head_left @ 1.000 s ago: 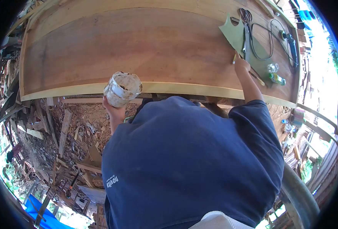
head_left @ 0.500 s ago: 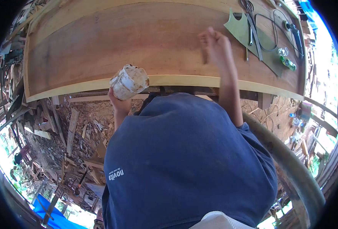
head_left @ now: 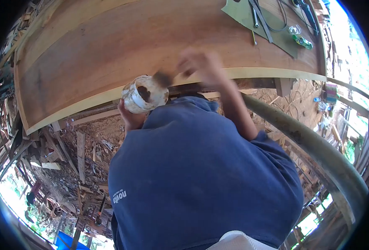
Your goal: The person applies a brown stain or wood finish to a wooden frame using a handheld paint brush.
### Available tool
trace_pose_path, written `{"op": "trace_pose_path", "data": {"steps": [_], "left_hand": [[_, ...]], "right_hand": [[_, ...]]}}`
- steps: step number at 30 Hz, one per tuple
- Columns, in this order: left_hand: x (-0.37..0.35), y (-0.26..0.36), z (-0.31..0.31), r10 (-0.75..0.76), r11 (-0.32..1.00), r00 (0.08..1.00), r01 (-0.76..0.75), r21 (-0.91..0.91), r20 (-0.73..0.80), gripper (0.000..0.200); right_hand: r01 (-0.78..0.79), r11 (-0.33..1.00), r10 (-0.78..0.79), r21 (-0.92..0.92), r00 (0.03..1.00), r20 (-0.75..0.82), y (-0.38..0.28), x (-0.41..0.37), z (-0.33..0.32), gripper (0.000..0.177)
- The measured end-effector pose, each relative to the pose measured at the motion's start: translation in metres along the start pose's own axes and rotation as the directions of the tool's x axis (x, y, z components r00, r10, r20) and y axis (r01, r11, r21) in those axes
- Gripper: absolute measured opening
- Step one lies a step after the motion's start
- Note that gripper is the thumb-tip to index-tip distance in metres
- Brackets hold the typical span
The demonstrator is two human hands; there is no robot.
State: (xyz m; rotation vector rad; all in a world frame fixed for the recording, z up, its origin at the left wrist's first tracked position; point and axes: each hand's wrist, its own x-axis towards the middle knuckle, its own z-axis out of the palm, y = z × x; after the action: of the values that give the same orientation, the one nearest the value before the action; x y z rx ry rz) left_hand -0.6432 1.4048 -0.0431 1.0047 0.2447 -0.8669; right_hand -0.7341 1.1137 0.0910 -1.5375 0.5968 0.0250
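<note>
My left hand (head_left: 131, 119) is wrapped round a stained white plastic tub (head_left: 133, 101) at the near edge of the wooden panel. Its mouth is tilted so that brown matter inside shows. To the right of the tub, my right hand (head_left: 202, 66) is smeared by motion, its fingers closed. A dark brown brush-like thing (head_left: 163, 79) shows just left of those fingers, close to the tub's rim. Blur hides its exact kind and how the fingers hold it.
The brown wooden panel (head_left: 109, 46) has a pale edge strip. At its far right lie a green sheet (head_left: 282, 45), metal strips, a cable and a green bottle (head_left: 302, 41). A thick curved pole (head_left: 301, 131) stands right of my body. Wood scraps (head_left: 81, 156) litter the ground.
My right hand has swung left and nearer, from over the panel to beside the tub. The tub's mouth has turned more toward me. The whole view has shifted slightly.
</note>
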Motion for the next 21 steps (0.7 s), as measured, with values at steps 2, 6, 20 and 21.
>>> {"op": "trace_pose_path", "data": {"steps": [2,6,20,21], "left_hand": [[0.000,0.000,-0.005,-0.001,0.992,0.996,-0.011,-0.129,-0.092,0.076],[-0.016,0.005,0.020,-0.038,0.989,0.957,-0.006,-0.151,-0.288,0.073],[-0.016,-0.013,0.011,-0.022,1.000,0.973,0.025,0.010,-0.231,0.082],[-0.017,-0.012,0.009,-0.010,1.000,0.977,0.012,0.010,-0.211,0.083]], "right_hand": [[0.207,0.978,-0.162,0.024,0.828,-0.537,0.027,0.001,-0.079,0.025],[-0.451,0.825,-0.097,-0.340,0.480,-0.872,0.068,-0.012,-0.182,0.043],[-0.359,0.765,-0.144,-0.534,0.714,-0.685,0.148,0.003,-0.193,0.040],[-0.213,0.966,0.084,-0.145,0.793,-0.604,0.148,0.007,-0.175,0.039]]}}
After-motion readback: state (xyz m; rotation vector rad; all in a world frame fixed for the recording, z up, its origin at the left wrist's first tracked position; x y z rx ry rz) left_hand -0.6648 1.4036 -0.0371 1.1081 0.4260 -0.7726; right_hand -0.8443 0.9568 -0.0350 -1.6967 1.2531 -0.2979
